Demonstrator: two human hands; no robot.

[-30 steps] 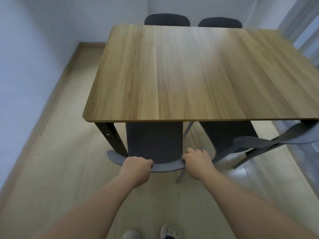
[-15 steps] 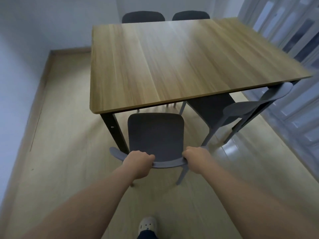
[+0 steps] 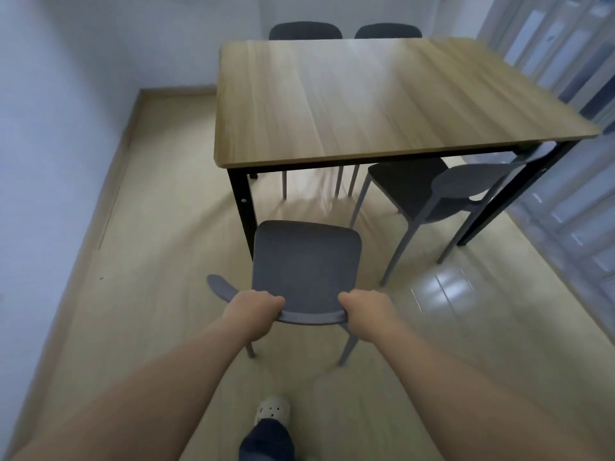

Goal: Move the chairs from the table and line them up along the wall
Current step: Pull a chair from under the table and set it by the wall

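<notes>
both grips [image 3: 254, 311] [image 3: 364, 309] clasp chair [image 3: 306, 261] backrest, seemingly clear of table [image 3: 366, 101]

A person's left hand [image 3: 254, 309] and right hand [image 3: 364, 307] grip the curved backrest of a grey chair [image 3: 306, 257] standing clear of a wooden table [image 3: 366, 101] with black legs. A second grey chair [image 3: 429, 191] sits partly under the table's right end. Two more chair backs [image 3: 344, 30] show beyond the far edge. A pale wall [image 3: 50, 128] runs along the left. One white shoe [image 3: 271, 407] rests on the light wood floor [image 3: 149, 261].
</notes>
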